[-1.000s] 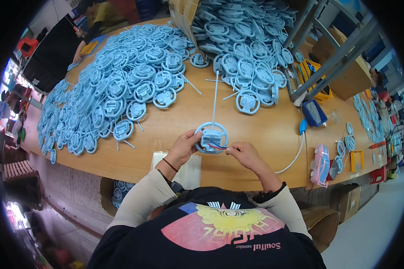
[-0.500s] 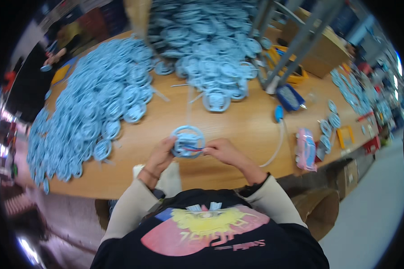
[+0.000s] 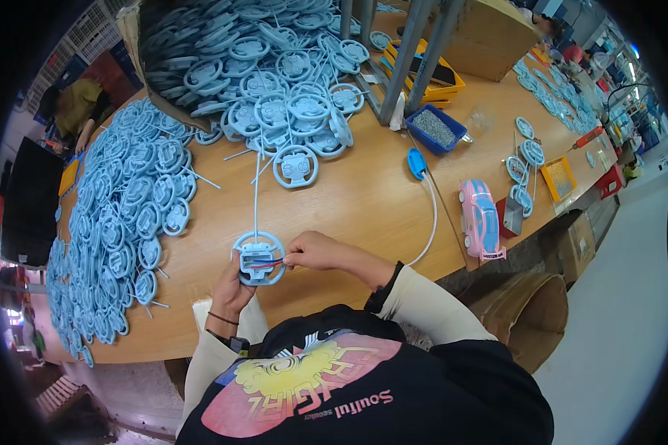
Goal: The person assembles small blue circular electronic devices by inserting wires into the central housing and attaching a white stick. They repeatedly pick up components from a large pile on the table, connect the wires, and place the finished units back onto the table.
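Steering wheel (image 3: 257, 260), pale blue, recess uppermost, grasped at its left rim by left hand (image 3: 232, 290), apparently for steadiness, with red and blue wires (image 3: 269, 263) pinched at its right between fingertips of right hand (image 3: 316, 251), seemingly to hold them clear of the recess. Right of this wheel, pink toy car (image 3: 482, 220); left of it, heaped similar wheels (image 3: 121, 259); farther right, blue tray (image 3: 426, 139) of grey pieces, presumably parked within reach; beyond it, cardboard box (image 3: 131, 37) with more wheels.

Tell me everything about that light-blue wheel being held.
This light-blue, plastic-looking wheel has a round rim and boxy hub, open recess upward. A thin, matching rod extends from its far side. The left hand grips its left edge above the brown table; the right hand pinches red and blue wires at the recess.
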{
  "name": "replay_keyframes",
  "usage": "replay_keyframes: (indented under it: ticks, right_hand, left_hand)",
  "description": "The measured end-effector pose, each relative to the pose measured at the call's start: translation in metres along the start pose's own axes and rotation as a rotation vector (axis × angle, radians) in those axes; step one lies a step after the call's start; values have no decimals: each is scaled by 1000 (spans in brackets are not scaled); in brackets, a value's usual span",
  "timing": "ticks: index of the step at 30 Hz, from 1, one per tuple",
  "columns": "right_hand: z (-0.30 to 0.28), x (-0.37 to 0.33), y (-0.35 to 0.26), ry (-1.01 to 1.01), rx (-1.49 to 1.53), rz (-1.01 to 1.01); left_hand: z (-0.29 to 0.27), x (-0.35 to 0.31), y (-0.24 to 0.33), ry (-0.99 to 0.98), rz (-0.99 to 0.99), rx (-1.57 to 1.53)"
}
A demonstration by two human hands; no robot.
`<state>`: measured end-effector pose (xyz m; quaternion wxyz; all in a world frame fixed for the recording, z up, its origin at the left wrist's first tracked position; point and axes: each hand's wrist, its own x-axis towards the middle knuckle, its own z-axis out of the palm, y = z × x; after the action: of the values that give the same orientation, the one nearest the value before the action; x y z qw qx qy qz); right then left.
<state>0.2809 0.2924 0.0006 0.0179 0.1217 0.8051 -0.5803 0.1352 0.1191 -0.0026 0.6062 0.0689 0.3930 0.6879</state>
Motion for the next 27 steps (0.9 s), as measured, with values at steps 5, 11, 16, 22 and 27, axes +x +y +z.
replay_keyframes:
  ticks: [5, 11, 16, 22, 27]
  right_hand:
    - [6, 2, 2, -153, -124, 132]
    - [3, 5, 28, -72, -41, -49]
    - [-7, 7, 12, -82, -39, 112]
    - [-8, 11, 18, -82, -75, -13]
    - [4, 19, 25, -43, -36, -51]
  left_hand:
    - [-10, -13, -22, 91, -22, -16]
    - [-9, -1, -16, 8, -2, 6]
    - [3, 2, -10, 50, -10, -22]
    - [-11, 11, -14, 13, 29, -45]
    - [-9, 4, -10, 17, 69, 4]
